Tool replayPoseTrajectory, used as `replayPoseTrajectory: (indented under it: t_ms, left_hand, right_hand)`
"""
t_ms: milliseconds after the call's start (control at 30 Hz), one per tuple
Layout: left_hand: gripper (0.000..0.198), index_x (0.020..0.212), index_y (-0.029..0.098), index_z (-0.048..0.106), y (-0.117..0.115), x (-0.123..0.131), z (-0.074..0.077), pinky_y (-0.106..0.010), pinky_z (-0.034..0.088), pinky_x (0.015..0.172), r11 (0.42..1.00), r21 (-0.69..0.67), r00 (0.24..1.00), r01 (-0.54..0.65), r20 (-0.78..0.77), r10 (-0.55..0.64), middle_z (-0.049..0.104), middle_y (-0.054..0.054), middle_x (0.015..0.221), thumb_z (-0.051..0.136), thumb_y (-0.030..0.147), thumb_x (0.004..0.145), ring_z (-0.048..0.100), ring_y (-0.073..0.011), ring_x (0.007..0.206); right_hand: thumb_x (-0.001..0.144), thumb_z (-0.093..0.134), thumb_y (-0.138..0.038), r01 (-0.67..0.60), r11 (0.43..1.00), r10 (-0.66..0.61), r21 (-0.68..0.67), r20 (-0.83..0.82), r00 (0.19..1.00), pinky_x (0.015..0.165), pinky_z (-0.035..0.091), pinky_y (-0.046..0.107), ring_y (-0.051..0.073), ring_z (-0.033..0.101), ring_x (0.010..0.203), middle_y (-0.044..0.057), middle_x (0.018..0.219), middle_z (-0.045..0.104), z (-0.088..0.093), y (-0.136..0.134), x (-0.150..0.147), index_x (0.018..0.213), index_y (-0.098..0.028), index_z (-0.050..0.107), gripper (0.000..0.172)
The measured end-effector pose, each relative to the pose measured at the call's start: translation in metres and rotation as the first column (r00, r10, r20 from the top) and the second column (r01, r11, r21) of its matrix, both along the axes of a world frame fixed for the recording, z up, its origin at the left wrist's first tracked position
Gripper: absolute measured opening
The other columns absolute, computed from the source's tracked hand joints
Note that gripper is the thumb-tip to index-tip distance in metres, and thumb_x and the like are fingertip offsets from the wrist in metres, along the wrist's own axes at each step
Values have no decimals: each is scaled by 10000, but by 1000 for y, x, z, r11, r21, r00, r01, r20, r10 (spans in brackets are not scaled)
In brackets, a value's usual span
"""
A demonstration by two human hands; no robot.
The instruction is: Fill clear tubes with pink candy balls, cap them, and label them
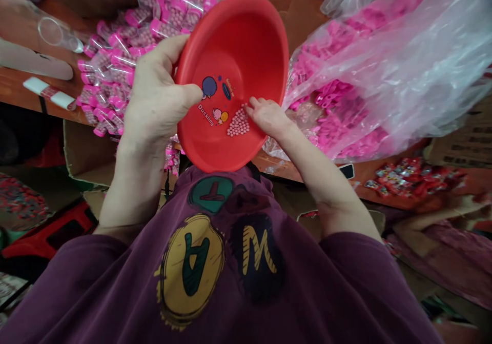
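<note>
Holding one red bowl point(257, 41) is what my left hand point(154, 87) does, with my thumb inside the rim and my other fingers tucked behind it. The bowl tips toward me, just above my shirt point(238, 262). My right hand point(271, 118) is inside it, fingers bent, with the tips by one small patch of pink beads point(238, 123). I can't tell if they pinch any. The beads are too many to count. On my left is one big heap of little jars point(119, 72), too many to count. On my right is one big clear bag point(415, 72) with lots of pink bits point(340, 110).
</note>
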State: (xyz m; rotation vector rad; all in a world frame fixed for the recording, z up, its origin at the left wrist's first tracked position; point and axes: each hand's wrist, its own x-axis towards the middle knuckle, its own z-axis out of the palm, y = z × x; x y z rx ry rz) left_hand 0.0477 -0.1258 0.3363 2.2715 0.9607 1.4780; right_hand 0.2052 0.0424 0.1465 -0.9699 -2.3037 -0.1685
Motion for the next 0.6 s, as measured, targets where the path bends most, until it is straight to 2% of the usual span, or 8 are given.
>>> replayPoseTrajectory:
  t_ms: [100,167,300,367,467,600]
  left_hand:
    - [678,1090,130,830,-2,-6,-2,-347,561,658,999,44,1000,17,13,-18,772,-29,903,531,22,491,732,-246,835]
    - [676,1107,126,822,-5,-9,-2,-340,540,661,998,63,1000,-7,-27,9,765,-34,914,538,4,505,720,-238,835]
    - [652,1065,252,820,-14,-6,0,-413,568,691,991,98,980,-88,-170,103,772,7,947,613,-26,513,721,-282,877]
    - [631,1044,280,814,-17,-2,1,-467,590,727,987,112,973,-119,-184,138,769,11,943,640,-22,518,725,-311,897]
    - [591,1060,257,797,-19,0,2,-545,603,790,984,103,964,-146,-207,164,766,-16,973,711,-12,541,728,-349,935]
    - [606,1103,258,788,-13,-2,3,-538,592,751,974,131,934,-185,-285,216,755,-20,966,762,19,546,708,-331,885]
  right_hand:
    - [1086,241,-225,-32,999,30,20,62,998,950,489,504,346,591,1128,231,1259,650,-4,1,2,1218,-85,688,487]
    - [1102,238,-249,-36,999,36,30,-23,999,982,487,511,339,589,1146,217,1254,649,-3,4,4,1205,-93,684,484]
    - [1139,208,-332,-16,996,39,84,-274,961,1081,460,575,351,567,1251,187,1273,651,4,12,1,1181,-94,670,521]
    - [1144,171,-334,-1,995,33,101,-314,949,1102,450,609,369,558,1291,188,1293,650,8,14,-2,1168,-89,669,555]
    - [1147,142,-319,29,992,13,119,-344,939,1119,440,624,372,556,1315,185,1325,647,11,15,-2,1199,-88,660,570]
    - [1151,163,-321,48,989,8,138,-378,926,1145,411,624,364,537,1336,176,1371,631,14,22,7,1231,-83,650,548]
